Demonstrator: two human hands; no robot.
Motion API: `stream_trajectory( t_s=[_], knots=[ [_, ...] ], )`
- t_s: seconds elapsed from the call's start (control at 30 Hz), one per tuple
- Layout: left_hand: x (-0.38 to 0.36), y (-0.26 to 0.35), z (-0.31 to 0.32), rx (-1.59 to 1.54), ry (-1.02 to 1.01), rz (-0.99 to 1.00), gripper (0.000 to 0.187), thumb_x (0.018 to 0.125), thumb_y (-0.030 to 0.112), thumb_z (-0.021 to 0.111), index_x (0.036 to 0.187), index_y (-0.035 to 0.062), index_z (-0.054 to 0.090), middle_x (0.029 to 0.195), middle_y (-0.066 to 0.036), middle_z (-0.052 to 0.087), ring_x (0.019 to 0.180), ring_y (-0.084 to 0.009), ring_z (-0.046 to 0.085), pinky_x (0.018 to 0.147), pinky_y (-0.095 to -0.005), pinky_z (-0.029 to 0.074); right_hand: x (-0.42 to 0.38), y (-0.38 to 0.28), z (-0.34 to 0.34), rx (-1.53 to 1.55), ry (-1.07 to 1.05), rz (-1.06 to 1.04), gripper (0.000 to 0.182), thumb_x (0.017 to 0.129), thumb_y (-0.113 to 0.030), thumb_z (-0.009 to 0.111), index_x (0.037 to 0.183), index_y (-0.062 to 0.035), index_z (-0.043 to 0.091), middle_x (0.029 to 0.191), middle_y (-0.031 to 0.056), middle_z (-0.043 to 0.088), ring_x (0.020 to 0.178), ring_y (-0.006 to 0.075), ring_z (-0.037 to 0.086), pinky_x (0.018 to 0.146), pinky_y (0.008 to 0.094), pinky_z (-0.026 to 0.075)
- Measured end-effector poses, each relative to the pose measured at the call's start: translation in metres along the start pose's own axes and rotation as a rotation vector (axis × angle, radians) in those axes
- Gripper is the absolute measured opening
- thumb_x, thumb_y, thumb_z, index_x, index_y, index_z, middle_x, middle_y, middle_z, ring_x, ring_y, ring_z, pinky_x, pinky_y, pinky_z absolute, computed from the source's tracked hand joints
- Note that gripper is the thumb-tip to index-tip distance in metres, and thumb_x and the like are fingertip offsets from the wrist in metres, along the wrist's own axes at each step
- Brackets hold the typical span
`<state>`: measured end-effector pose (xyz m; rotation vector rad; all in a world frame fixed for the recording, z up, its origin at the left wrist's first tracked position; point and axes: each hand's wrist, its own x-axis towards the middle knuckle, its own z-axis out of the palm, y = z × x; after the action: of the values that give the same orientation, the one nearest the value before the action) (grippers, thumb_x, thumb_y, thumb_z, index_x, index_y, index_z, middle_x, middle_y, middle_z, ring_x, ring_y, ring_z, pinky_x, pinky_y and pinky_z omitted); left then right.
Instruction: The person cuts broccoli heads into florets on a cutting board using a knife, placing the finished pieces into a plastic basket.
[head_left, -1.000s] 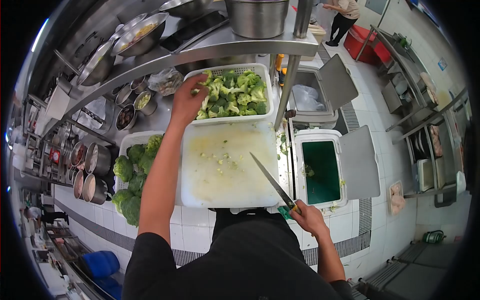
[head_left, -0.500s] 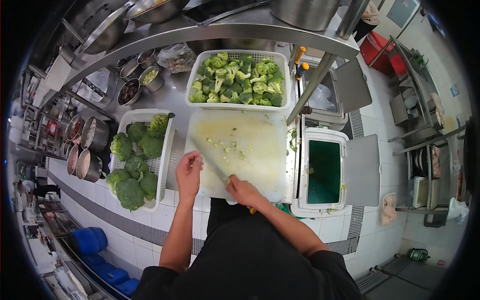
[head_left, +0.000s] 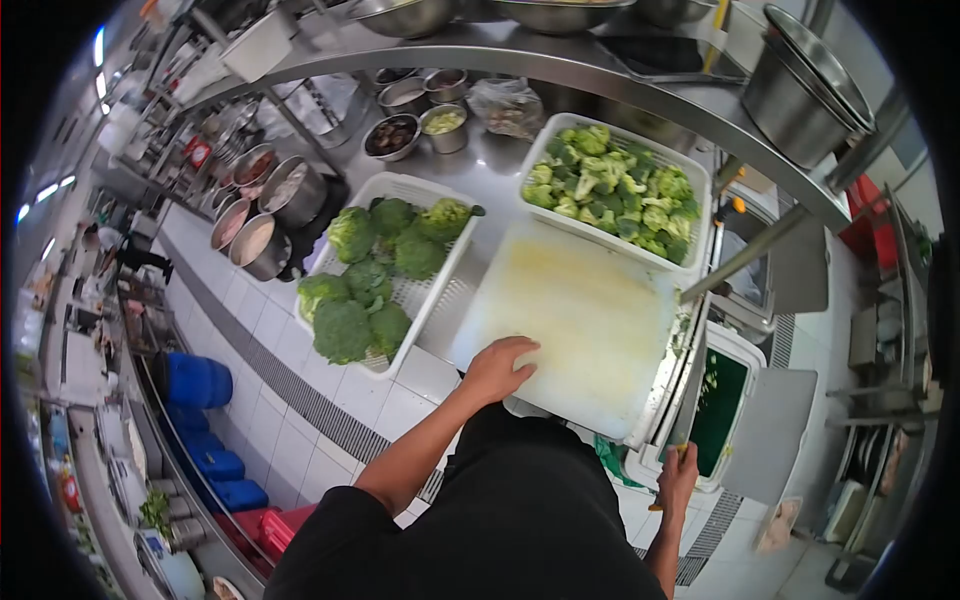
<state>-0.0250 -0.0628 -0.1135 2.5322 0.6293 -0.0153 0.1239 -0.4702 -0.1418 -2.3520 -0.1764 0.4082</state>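
Observation:
My left hand [head_left: 503,368] lies at the near left edge of the white cutting board [head_left: 580,310], thumb and fingers apart and holding nothing. The board's surface shows pale yellow stains. Off the board's right side, my right hand [head_left: 678,478] is closed around the yellow handle of a kitchen knife [head_left: 687,405]. Its blade points away from me, beside the opening of a green-lined bin [head_left: 717,425]. Small green scraps [head_left: 710,372] show inside the bin. Cut broccoli florets [head_left: 610,185] fill a white basket behind the board. Whole broccoli heads [head_left: 345,330] sit in another basket at the left.
A steel shelf [head_left: 520,62] spans above the back of the counter, with a post [head_left: 745,255] at the right. Steel pots [head_left: 262,248] stand at the left. The bin's grey lid [head_left: 785,430] is swung outward. Blue barrels [head_left: 195,382] stand at lower left.
My right hand has carried the knife from the board rightward to the bin. The scraps are gone from the board. My left hand has lowered onto its near edge. The view has turned.

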Motion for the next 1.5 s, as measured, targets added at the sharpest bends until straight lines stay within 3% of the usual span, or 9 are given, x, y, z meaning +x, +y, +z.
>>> stream_trajectory(
  t_s=[0.17,0.33,0.57,0.7,0.8,1.0,1.17,1.33,1.5],
  knots=[
    [-0.019,-0.015,-0.097,-0.020,0.633,0.004,0.039,0.079,0.014,0.080,0.117,0.0106,0.073,0.130,-0.013,0.066,0.127,-0.0372,0.058,0.109,-0.0482,0.046,-0.009,-0.030,0.001,0.255,-0.045,0.123,0.024,0.105,-0.024,0.061,0.117,-0.0036,0.058,0.069,-0.0006,0.049,0.054,0.0085,0.048,0.046,0.0290,0.041],
    [-0.096,-0.055,-0.172,0.483,0.334,-0.501,0.075,0.069,0.020,0.089,0.139,0.0229,0.062,0.162,-0.013,0.037,0.147,-0.0479,0.033,0.112,-0.0667,0.038,0.002,-0.037,0.006,0.254,-0.128,0.082,0.026,0.105,-0.024,0.061,0.119,-0.0021,0.058,0.068,0.0014,0.053,0.053,0.0101,0.050,0.047,0.0301,0.043],
    [-0.096,-0.127,-0.153,0.405,0.723,-0.520,0.073,0.070,0.013,0.083,0.139,0.0169,0.060,0.157,-0.020,0.036,0.137,-0.0451,0.045,0.109,-0.0505,0.047,0.014,-0.063,0.009,0.168,-0.178,-0.040,0.034,0.102,-0.025,0.063,0.123,0.0013,0.060,0.067,0.0079,0.062,0.052,0.0161,0.059,0.051,0.0341,0.047],
    [-0.073,-0.089,-0.188,-0.015,0.905,-0.390,0.070,0.073,0.006,0.069,0.142,0.0134,0.059,0.151,-0.020,0.045,0.132,-0.0389,0.053,0.109,-0.0448,0.048,0.008,-0.066,0.002,0.165,-0.158,-0.073,0.032,0.101,-0.025,0.065,0.122,-0.0003,0.061,0.063,0.0074,0.060,0.051,0.0164,0.059,0.051,0.0348,0.046],
    [-0.024,-0.041,-0.163,-1.184,0.597,-0.026,0.077,0.076,0.007,0.065,0.151,0.0068,0.050,0.150,-0.016,0.052,0.134,-0.0304,0.055,0.111,-0.0417,0.049,0.003,-0.079,0.002,0.184,-0.188,-0.053,0.034,0.101,-0.025,0.066,0.122,0.0007,0.060,0.064,0.0081,0.060,0.051,0.0149,0.058,0.051,0.0348,0.046],
    [0.056,0.026,-0.031,-1.922,-0.043,-0.083,0.066,0.088,0.009,0.059,0.152,0.0038,0.045,0.145,-0.014,0.056,0.133,-0.0293,0.057,0.114,-0.0445,0.048,-0.013,-0.111,-0.005,-0.003,-0.277,-0.213,0.039,0.098,-0.037,0.067,0.123,-0.0062,0.061,0.080,0.0247,0.069,0.079,0.0483,0.069,0.067,0.0525,0.052],
    [0.081,0.026,0.018,-1.801,-0.181,-0.109,0.059,0.089,0.006,0.057,0.148,0.0027,0.051,0.144,-0.013,0.058,0.129,-0.0286,0.059,0.113,-0.0419,0.048,-0.027,-0.117,0.010,-0.009,-0.308,-0.212,0.037,0.098,-0.036,0.068,0.122,-0.0072,0.062,0.074,0.0215,0.067,0.073,0.0430,0.069,0.066,0.0474,0.051],
    [0.058,0.041,-0.001,-0.486,0.514,-0.023,0.039,0.088,0.009,0.070,0.127,0.0065,0.068,0.134,-0.013,0.057,0.124,-0.0319,0.056,0.104,-0.0408,0.048,-0.031,-0.116,0.026,-0.012,-0.382,-0.216,0.041,0.099,-0.037,0.066,0.125,-0.0056,0.061,0.078,0.0240,0.069,0.077,0.0459,0.069,0.069,0.0499,0.051],
    [0.021,0.060,0.009,-0.222,0.468,0.080,0.044,0.081,0.008,0.078,0.124,0.0079,0.069,0.134,-0.013,0.054,0.125,-0.0353,0.053,0.103,-0.0463,0.047,-0.023,-0.137,0.030,-0.020,-0.456,-0.240,0.040,0.101,-0.038,0.064,0.125,-0.0072,0.059,0.083,0.0248,0.070,0.084,0.0486,0.069,0.076,0.0538,0.052]
  ],
)
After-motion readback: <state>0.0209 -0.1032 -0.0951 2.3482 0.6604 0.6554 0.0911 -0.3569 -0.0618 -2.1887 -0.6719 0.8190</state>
